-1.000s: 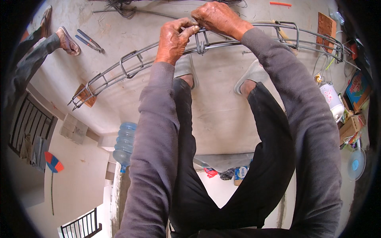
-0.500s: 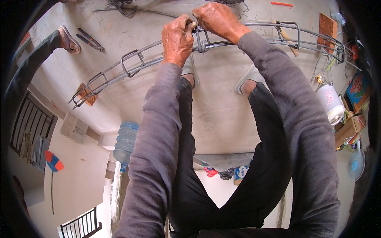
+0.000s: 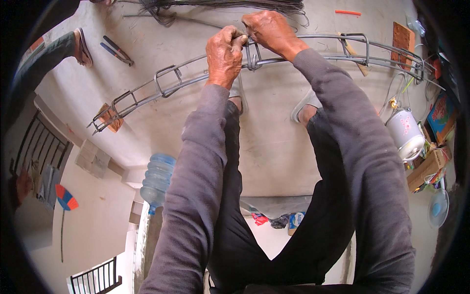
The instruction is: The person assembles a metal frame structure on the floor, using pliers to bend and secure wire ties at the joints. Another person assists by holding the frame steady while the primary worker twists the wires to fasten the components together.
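Observation:
A long cage of steel rebar (image 3: 188, 80) spans the floor in front of my feet, its bars joined by square stirrups (image 3: 252, 61). At a stirrup near the middle, both hands meet over the far bar. My left hand (image 3: 224, 58) is closed in a pinch there, thumb against the fingers. Just beyond and to its right, my right hand (image 3: 268, 30) is bent over with its fingers closed. What lies between the fingers of either hand is too small or hidden to tell.
Wood blocks (image 3: 110, 117) sit under the cage's ends. Long-handled pliers (image 3: 117, 50) lie far left by another person's foot (image 3: 82, 48). Behind are a bundle of thin wire (image 3: 220, 4) and an orange stick (image 3: 348, 12). A water jug (image 3: 157, 179) and a white pot (image 3: 405, 132) stand nearer.
The view has tilted a little, so the cage and floor sit lower and more of the wire bundle shows. Both hands stay at the same stirrup, my right hand turned slightly.

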The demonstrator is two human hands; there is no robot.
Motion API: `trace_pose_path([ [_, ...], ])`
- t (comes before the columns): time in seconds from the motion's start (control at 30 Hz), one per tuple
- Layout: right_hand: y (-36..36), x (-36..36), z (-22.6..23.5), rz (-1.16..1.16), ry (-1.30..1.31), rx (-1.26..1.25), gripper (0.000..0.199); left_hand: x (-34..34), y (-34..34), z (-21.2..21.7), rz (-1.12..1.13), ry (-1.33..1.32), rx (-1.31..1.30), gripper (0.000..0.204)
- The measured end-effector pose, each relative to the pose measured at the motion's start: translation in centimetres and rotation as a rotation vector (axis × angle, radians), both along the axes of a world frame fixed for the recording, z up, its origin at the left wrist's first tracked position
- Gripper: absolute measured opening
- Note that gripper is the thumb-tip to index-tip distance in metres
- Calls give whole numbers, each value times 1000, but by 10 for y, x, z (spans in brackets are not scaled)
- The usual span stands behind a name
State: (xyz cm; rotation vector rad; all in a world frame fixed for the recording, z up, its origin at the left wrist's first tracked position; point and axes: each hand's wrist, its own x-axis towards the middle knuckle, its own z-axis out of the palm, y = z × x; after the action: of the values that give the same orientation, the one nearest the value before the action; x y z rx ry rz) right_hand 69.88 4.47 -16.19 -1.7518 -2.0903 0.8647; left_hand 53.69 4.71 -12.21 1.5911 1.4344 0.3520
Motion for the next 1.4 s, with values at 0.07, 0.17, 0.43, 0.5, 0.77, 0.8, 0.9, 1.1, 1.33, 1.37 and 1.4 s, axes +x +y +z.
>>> trace_pose_path([
  [0.07, -1, 1, 4, -1, 41, -15, 8, 0, -2, -1, 80, -82, -65, 6],
  [0.17, 0, 4, 10, -9, 77, -45, 8, -1, -2, 3, 106, -158, -132, 6],
  [0.43, 10, 15, 28, 190, 98, 48, 11, -11, 2, 10, 88, -289, -337, 14],
  [0.5, 11, 20, 31, 220, 108, 86, 12, -15, 4, 12, 25, -277, -344, 16],
  [0.77, 10, 19, 27, 163, 91, 165, 13, -12, -7, 17, -152, -95, -81, 30],
  [0.8, 10, 17, 28, 140, 91, 148, 13, -13, -7, 15, -146, -106, -79, 30],
  [0.9, 11, 24, 35, 188, 133, 179, 14, -11, -7, 15, -130, -108, -74, 27],
  [1.1, -3, 23, 55, 20, 99, -69, 15, -9, -12, 9, -28, -175, -77, 18],
  [1.33, -17, -1, 85, -142, 162, -269, 18, -7, -13, 10, -19, -190, 34, 11],
  [1.37, -17, -4, 91, -114, 132, -254, 17, -6, -13, 12, -21, -174, 47, 11],
  [1.4, -16, -4, 98, -42, 13, -281, 13, -4, -15, 14, -24, -157, 59, 11],
])
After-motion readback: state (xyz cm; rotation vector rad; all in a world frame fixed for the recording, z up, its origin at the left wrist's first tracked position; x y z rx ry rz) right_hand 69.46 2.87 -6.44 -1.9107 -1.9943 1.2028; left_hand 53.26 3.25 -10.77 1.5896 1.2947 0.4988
